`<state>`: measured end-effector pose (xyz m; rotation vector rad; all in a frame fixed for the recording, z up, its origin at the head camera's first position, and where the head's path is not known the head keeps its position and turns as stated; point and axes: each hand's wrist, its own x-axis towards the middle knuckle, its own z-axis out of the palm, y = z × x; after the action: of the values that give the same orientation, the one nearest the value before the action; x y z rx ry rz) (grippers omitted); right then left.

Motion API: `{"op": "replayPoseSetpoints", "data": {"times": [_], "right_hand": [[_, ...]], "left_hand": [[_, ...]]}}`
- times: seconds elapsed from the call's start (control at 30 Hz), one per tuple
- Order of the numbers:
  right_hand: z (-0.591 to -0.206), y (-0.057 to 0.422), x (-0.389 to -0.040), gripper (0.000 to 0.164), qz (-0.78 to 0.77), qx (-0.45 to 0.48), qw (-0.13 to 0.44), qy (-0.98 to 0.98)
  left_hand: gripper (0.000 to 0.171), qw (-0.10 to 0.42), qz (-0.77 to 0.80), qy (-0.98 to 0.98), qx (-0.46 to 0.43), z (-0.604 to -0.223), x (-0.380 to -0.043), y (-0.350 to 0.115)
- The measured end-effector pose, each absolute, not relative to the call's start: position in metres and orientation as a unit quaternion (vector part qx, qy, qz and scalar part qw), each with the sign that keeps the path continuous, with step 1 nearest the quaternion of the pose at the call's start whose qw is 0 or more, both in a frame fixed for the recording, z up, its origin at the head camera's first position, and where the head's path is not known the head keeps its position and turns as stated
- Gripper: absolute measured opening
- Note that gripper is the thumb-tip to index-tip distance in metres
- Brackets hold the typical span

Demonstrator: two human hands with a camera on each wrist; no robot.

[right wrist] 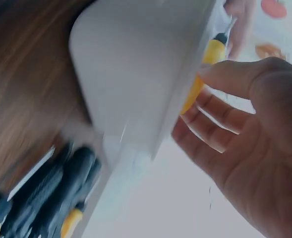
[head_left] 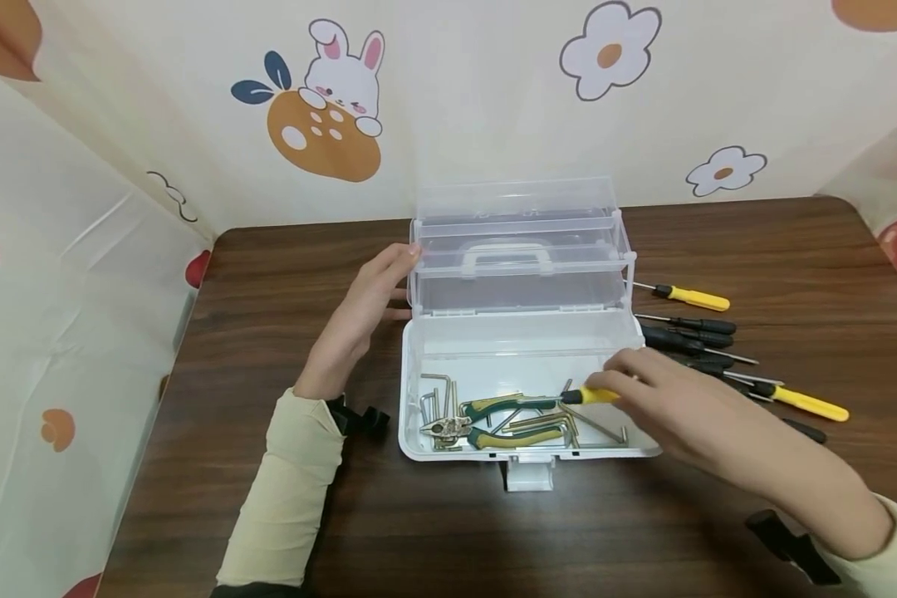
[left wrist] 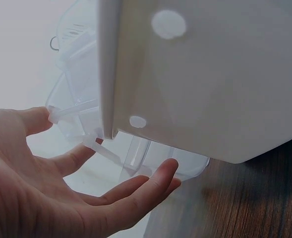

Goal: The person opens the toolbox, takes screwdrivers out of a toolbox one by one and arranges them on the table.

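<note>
A white toolbox (head_left: 407,399) stands with its clear lid and fold-out trays (head_left: 523,270) raised at the back. My left hand (head_left: 360,307) is at the left side of the trays, its thumb touching their edge and its fingers extended in the left wrist view. Over the right part of the box my right hand (head_left: 661,399) pinches a screwdriver (head_left: 598,395) by its yellow and black handle, the shaft pointing left. Inside the box lie pliers (head_left: 519,437) with green and yellow handles and several hex keys (head_left: 446,390).
Several screwdrivers lie on the wooden table right of the box, some with black handles (head_left: 706,325), others yellow, such as this screwdriver (head_left: 811,404). A latch (head_left: 529,476) hangs down at the box's front. A printed curtain (head_left: 478,108) stands behind the table.
</note>
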<state>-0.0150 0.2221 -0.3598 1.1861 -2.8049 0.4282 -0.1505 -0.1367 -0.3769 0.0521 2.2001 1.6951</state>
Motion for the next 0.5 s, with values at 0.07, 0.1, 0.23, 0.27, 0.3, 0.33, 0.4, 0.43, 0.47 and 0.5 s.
{"op": "replayPoseSetpoints", "data": {"times": [0.07,0.1,0.23,0.27,0.3,0.33,0.4,0.43,0.47,0.5], "right_hand": [[-0.356,0.233,-0.014,0.055,0.148,0.38,0.063,-0.911],[-0.354,0.238,-0.014,0.054,0.154,0.375,0.076,-0.911],[-0.351,0.263,-0.017,0.057,0.153,0.345,0.124,-0.918],[-0.352,0.27,-0.018,0.059,0.156,0.337,0.132,-0.919],[-0.354,0.278,-0.019,0.061,0.159,0.328,0.139,-0.921],[-0.356,0.286,-0.02,0.062,0.162,0.317,0.143,-0.923],[-0.361,0.303,-0.022,0.065,0.171,0.294,0.145,-0.929],[-0.365,0.31,-0.023,0.065,0.177,0.28,0.143,-0.933],[-0.368,0.318,-0.024,0.056,0.185,0.269,0.141,-0.935],[-0.372,0.324,-0.024,0.044,0.19,0.257,0.138,-0.938]], "left_hand": [[0.055,0.181,0.599,0.78,0.018,-0.376,-0.15,-0.137],[0.054,0.182,0.597,0.781,0.018,-0.376,-0.15,-0.137],[0.053,0.183,0.594,0.783,0.018,-0.376,-0.149,-0.138],[0.053,0.183,0.594,0.783,0.018,-0.376,-0.149,-0.138],[0.053,0.183,0.595,0.783,0.019,-0.377,-0.149,-0.138],[0.053,0.183,0.596,0.782,0.021,-0.377,-0.149,-0.137],[0.053,0.183,0.597,0.781,0.023,-0.377,-0.149,-0.137],[0.054,0.183,0.597,0.781,0.024,-0.377,-0.149,-0.137],[0.054,0.183,0.597,0.781,0.024,-0.376,-0.149,-0.137],[0.055,0.183,0.596,0.782,0.025,-0.376,-0.149,-0.137]]}}
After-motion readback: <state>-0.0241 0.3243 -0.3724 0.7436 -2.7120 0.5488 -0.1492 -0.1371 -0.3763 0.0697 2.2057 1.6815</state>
